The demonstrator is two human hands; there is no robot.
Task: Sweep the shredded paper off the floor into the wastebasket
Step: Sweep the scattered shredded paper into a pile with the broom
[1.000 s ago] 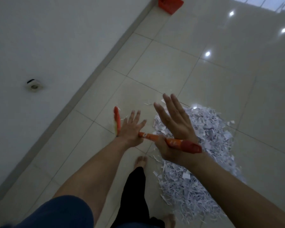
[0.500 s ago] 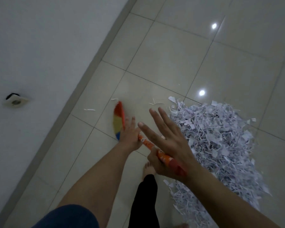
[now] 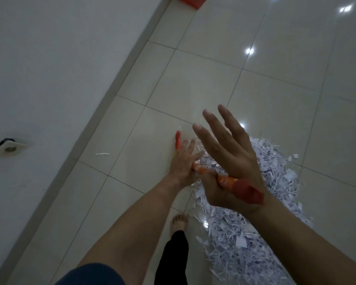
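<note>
A: Head view, versus half a second back: camera tipped up, so the red wastebasket (image 3: 190,1) is back in at the top edge, cut off. The broom head (image 3: 178,142) now shows edge-on as a thin red sliver; before, its coloured face showed.

B: Hands?

A: Right hand (image 3: 229,161) has fingers splayed straight, thumb hooking the orange broom handle (image 3: 226,180) against the palm. Left hand (image 3: 184,165) has fingers extended, handle passing under it; grip can't be told.

B: Paper?

A: Shredded paper (image 3: 253,239) is a loose white heap of thin strips on the glossy tiled floor (image 3: 203,83), partly hidden behind the right forearm. One stray strip (image 3: 102,154) lies near the wall (image 3: 49,58).
</note>
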